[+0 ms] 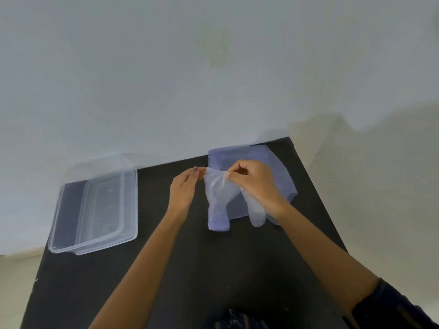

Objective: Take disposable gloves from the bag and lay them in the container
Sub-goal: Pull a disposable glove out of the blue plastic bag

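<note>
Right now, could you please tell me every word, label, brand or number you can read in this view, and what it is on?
None can be read.
Bag: plain, no print visible.
Container: clear plastic; faint marks on its base, too blurred to read.
Glove: plain, unprinted.

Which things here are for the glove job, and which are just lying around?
For the job: glove, held up by left hand and right hand; bag; container.

Just there: lid resting on the container, black table.
</note>
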